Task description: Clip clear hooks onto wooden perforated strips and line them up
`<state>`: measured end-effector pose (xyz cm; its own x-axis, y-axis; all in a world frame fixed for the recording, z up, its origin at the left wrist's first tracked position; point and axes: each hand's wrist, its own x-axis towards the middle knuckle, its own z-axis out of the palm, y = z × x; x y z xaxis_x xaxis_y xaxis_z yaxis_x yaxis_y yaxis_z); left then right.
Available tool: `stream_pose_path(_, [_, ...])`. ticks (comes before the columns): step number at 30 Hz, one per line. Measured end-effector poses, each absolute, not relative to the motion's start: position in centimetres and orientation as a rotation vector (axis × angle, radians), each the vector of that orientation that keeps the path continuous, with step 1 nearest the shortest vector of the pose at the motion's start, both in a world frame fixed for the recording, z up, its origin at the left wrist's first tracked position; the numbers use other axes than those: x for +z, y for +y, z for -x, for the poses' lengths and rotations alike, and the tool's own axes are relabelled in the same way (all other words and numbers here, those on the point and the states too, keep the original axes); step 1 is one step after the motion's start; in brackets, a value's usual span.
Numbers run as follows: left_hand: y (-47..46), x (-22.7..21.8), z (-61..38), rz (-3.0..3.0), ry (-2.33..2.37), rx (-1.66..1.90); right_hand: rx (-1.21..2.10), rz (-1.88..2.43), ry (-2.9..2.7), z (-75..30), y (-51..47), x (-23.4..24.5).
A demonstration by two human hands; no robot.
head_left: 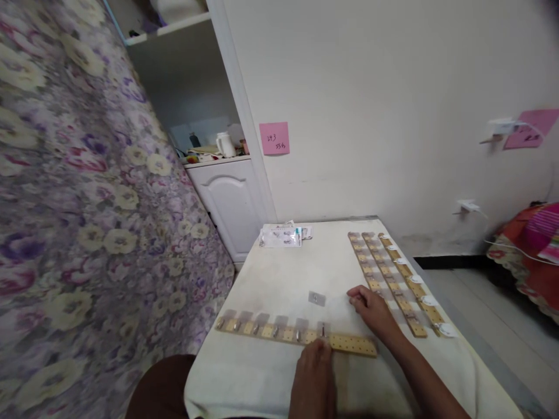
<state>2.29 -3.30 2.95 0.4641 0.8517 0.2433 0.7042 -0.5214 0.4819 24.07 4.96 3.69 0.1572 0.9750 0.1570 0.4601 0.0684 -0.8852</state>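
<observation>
A long wooden strip with rows of small holes lies across the front of the table. Clear plastic pieces with small metal parts stand along its left and middle. My left hand is closed at the strip's front edge, beside the clear piece with a dark upright part; its fingertips are hidden. To the right, just above the table, my right hand has its fingers curled into a pinch, and anything between them is too small to make out. A small grey square plate with a metal centre lies beyond the strip.
Three more wooden strips lie side by side along the table's right edge, the outer one bearing white round pieces. Flat printed packages sit at the back left of the cloth-covered table. A floral curtain hangs at left.
</observation>
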Motion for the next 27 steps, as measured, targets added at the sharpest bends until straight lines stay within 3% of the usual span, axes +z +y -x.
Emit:
stream_pose_path(6, [-2.4,2.2,-3.2,-2.516,1.481,0.312,0.718,1.542,-1.432,-24.6,5.0,3.8])
stream_pose_path(27, [-1.0,-4.1,-1.9,-2.776,1.537,0.341,0.874,1.653,-1.564,-18.8,10.3,0.2])
